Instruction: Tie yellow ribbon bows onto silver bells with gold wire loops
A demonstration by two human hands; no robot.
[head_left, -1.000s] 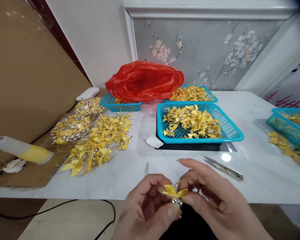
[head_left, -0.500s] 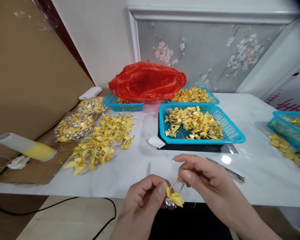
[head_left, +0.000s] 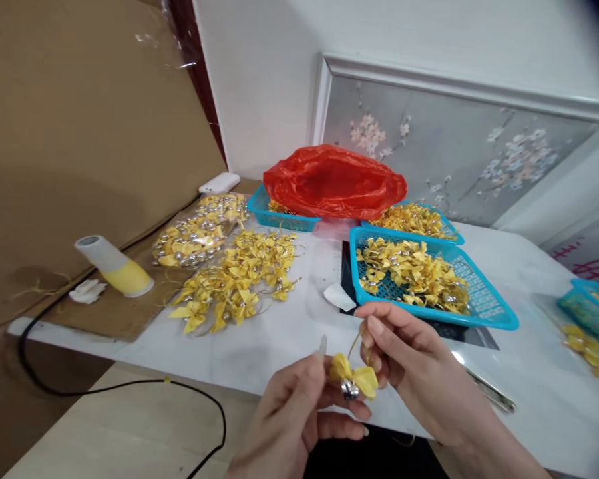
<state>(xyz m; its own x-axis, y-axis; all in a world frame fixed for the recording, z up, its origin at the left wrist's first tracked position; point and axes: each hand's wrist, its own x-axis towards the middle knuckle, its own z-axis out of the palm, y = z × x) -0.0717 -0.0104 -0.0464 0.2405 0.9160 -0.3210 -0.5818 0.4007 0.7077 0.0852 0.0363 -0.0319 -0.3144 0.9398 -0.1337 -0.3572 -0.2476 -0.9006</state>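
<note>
A small yellow ribbon bow (head_left: pixel 354 379) with a silver bell under it hangs just over the near table edge. My left hand (head_left: pixel 299 416) pinches the bow from below and the left. My right hand (head_left: pixel 414 372) grips the thin gold cord that rises from the bow. A loose pile of the same yellow bows (head_left: pixel 239 283) lies on the white table to the left. A blue basket (head_left: pixel 484 303) behind my hands holds more of them.
A red plastic bag (head_left: pixel 332 183) covers a blue basket at the back, with another basket of bows (head_left: pixel 412 219) beside it. Bagged bows (head_left: pixel 194 229), a yellow-and-white tube (head_left: pixel 112 266), thread snips (head_left: pixel 492 392), a right-edge basket (head_left: pixel 592 313) and a black cable (head_left: pixel 130 386) are around.
The view has swung to the left and tilted up. My hands have risen slightly and turned the bow so the bell faces forward; the right hand stays on the cord.
</note>
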